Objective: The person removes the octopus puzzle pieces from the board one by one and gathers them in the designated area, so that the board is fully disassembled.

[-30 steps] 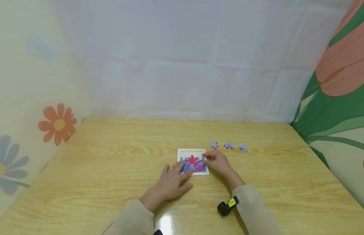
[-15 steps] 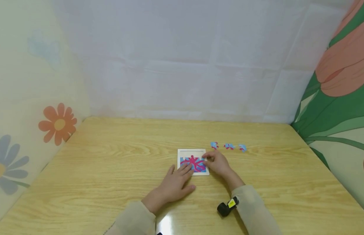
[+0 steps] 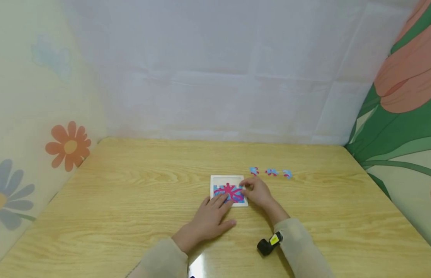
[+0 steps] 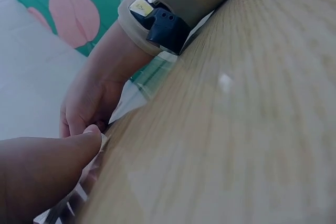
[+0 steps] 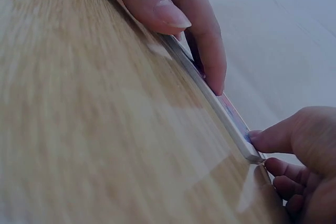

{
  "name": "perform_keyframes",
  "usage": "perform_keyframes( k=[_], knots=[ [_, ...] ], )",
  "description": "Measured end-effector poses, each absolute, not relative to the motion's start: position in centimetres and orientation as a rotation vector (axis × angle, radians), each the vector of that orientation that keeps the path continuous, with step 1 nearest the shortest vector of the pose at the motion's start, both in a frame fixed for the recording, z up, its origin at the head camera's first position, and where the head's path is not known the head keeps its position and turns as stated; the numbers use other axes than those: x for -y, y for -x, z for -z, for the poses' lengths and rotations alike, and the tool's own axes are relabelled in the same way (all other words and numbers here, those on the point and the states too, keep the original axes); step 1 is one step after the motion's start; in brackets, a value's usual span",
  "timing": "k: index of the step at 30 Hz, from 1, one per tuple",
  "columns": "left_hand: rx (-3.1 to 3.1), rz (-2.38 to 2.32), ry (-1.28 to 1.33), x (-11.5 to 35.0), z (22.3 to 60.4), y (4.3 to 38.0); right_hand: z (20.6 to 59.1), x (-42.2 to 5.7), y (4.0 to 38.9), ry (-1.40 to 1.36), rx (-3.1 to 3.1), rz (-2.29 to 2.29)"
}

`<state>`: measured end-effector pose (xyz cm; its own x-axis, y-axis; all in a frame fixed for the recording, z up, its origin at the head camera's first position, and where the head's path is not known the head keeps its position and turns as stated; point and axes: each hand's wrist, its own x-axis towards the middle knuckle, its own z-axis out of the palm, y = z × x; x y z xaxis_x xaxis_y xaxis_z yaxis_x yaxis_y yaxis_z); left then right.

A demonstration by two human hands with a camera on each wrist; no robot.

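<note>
A white-framed jigsaw puzzle tray lies flat on the table in the head view. Joined pink and blue puzzle pieces fill its nearer part, while a pale strip shows along the far side. My left hand rests its extended fingers on the picture, with the thumb spread toward the right. At the tray's right edge, my right hand grips the frame between thumb and curled fingers. The right wrist view shows this right hand at the frame's corner, its thumb on top.
Three loose jigsaw pieces, a left one, a middle one and a right one, lie in a row beyond my right hand. The wooden table meets a white cloth backdrop at the back.
My left hand has slid slightly right and toward me across the picture, uncovering the upper left of the joined pieces. My right hand keeps its place on the frame.
</note>
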<state>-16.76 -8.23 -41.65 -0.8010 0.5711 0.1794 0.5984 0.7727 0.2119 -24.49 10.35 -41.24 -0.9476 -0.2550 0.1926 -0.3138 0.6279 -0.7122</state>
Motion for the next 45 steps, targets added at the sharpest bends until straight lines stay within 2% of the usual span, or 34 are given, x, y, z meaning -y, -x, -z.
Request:
perform_keyframes(
  k=[19, 34, 45],
  knots=[
    [2.872, 0.324, 0.9, 7.57, 41.54, 17.03, 41.17, -10.42, 24.48, -0.512, 2.705, -1.24],
    [2.872, 0.355, 0.906, 7.65, 41.33, 16.9, 41.52, -10.18, 24.43, -0.416, 2.639, -1.404],
    [2.885, 0.366, 0.903, 7.74, 41.22, 16.81, 41.63, -10.07, 24.41, -0.459, 2.524, -1.502]
  ],
)
